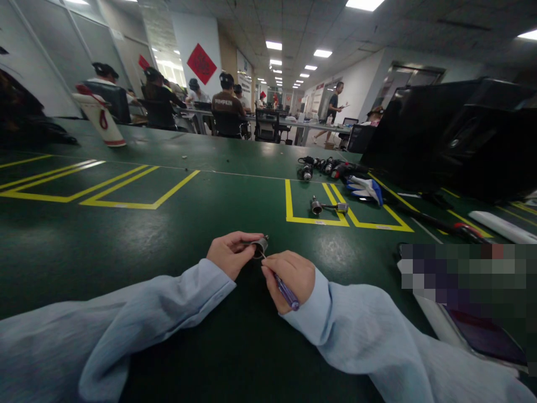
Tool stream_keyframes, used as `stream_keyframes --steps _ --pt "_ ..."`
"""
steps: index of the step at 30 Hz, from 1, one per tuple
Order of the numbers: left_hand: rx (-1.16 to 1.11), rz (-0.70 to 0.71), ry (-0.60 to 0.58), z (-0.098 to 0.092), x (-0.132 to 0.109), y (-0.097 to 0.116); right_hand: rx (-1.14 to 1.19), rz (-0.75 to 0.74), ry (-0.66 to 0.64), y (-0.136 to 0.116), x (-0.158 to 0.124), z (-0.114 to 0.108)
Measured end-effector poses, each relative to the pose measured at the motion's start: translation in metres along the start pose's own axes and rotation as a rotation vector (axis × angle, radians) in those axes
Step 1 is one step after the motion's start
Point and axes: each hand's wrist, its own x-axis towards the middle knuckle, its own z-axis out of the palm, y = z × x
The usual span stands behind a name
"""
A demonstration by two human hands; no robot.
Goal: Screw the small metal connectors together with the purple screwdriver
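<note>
Between thumb and fingers, my left hand (232,253) grips a small hollow metal cylinder (262,244), its open end turned toward me. My right hand (292,272) is closed around a screwdriver with a purple translucent handle (286,292). The thin shaft of the screwdriver points up and left to the cylinder's opening; whether the tip touches metal is too small to tell. Both hands are just above the green table (168,240). Farther off, a similar metal part (316,207) with a rod lies inside a yellow-taped area.
Dark cylindrical parts (307,170) and a blue-and-white glove (364,189) lie at the back right. A phone (482,330) rests near my right sleeve. Black monitors (432,123) stand on the right, and a paper cup (100,120) is at the far left. People sit at desks beyond.
</note>
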Motion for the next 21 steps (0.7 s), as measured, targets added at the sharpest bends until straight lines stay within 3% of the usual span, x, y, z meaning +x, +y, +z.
stream_keyframes --steps 16,18,21 --pt "0.04 0.0 -0.025 -0.002 0.002 0.004 0.012 -0.003 -0.011 -0.001 0.001 -0.001" --pt "0.101 0.06 0.005 -0.008 0.014 0.001 0.028 -0.009 -0.018 -0.002 0.001 -0.002" --pt "0.289 0.172 0.192 -0.03 0.046 0.0 0.024 0.0 -0.042 0.001 0.001 -0.003"
